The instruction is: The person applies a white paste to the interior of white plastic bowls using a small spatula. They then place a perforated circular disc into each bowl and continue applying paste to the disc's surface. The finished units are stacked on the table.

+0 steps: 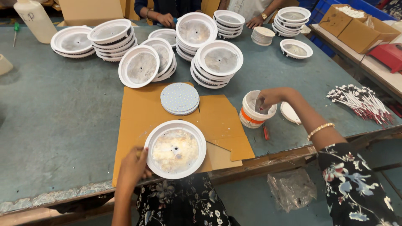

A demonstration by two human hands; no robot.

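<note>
The left hand (133,166) has its fingers clamped on the rim of a white round housing (175,149) smeared with paste, lying on cardboard (217,121) at the desk (63,117) edge; it could likely slide off. The right hand (270,98) has its fingers pinched together inside the small white tub (254,111), which might tip.

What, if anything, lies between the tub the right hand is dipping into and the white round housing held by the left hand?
Nothing visible: only bare brown cardboard lies between the tub and the housing. The disc stack sits farther back.
</note>
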